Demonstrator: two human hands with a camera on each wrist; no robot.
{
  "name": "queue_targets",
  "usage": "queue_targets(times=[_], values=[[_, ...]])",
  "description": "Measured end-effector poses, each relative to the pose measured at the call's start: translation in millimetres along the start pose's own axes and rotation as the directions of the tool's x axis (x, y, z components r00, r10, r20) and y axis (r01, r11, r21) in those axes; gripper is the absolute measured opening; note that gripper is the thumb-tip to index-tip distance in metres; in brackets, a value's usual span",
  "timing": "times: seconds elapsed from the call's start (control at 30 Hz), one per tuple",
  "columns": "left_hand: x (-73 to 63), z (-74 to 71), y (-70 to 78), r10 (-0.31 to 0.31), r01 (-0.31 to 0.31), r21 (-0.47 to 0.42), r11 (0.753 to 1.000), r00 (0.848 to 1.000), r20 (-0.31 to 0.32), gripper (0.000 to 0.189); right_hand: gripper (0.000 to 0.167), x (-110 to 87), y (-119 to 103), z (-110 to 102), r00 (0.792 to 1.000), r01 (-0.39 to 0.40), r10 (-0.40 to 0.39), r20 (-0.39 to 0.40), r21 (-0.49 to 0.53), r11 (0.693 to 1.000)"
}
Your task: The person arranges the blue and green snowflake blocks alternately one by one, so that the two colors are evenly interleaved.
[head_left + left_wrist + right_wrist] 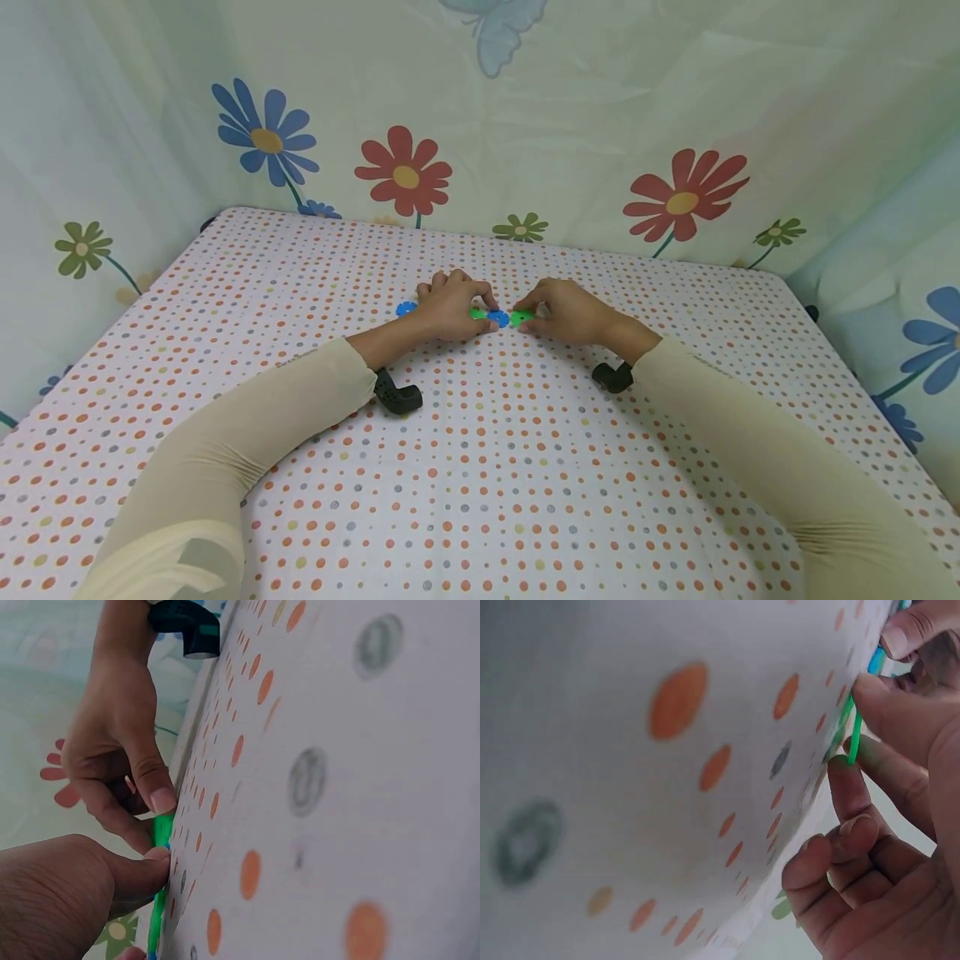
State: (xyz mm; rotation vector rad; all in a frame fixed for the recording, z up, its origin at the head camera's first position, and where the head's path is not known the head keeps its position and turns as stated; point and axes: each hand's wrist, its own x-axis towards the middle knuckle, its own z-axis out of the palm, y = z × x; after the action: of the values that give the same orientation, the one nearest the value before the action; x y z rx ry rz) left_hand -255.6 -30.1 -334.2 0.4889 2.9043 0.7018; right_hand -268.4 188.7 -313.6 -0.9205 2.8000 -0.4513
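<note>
Small flat notched plastic discs lie in a row near the middle of the table. My left hand [453, 308] pinches a blue disc [498, 318] between thumb and forefinger, its other fingers spread behind. A green disc [477, 313] shows partly under that hand, and another blue disc [407, 308] appears beyond its wrist side. Opposite, my right hand [566, 311] pinches a green disc [521, 318] by thumb and forefinger, right at the edge of the blue one. In the right wrist view this green disc [856, 735] stands edge-on to the camera, tilted against the table surface.
A white cloth with coloured dots [465, 483] covers the table. Black curved wrist-camera mounts [401, 398] hang under both wrists, close over the cloth. A flower-printed curtain [570, 125] stands behind the table's far edge and along both sides.
</note>
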Motion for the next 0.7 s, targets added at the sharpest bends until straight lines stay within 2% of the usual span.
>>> queue_targets(times=[0.7], values=[[0.9,1.5,-0.8,-0.001,0.001,0.009,1.0,1.0,-0.003,0.02,0.029,-2.8,6.6,4.7,0.999,-0.01,0.017,-0.047,0.144,0.989]])
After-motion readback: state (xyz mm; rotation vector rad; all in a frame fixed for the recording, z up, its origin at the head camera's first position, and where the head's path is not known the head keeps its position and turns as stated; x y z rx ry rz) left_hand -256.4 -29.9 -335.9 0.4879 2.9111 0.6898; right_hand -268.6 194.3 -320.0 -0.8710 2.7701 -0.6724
